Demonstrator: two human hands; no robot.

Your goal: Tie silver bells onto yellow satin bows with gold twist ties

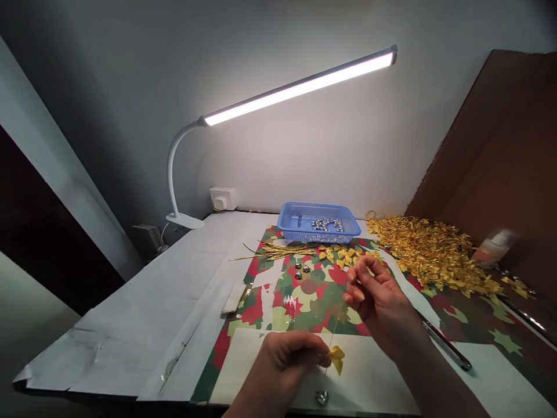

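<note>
My left hand [290, 361] pinches a small yellow ribbon bow [336, 359] above the white sheet at the table's front. From the bow a thin gold cord [334, 325] runs up toward my right hand [378, 302]. The right thumb and fingers are pressed together on the cord's upper part; its end is hidden between them. A silver jingle bell [322, 397] lies just below my left hand. Beyond the hands, several silver bells [298, 271] sit on the patterned mat [278, 313], with loose yellow bows [343, 254] nearby.
A blue basket [319, 237] holding silver bells stands at the back. Gold cords [282, 251] lie left of it; a heap of yellow bows [435, 249] spreads right. Tweezers-like metal tool [448, 343], bottle [494, 248], white pad [234, 299] and lamp [300, 87] surround the workspace.
</note>
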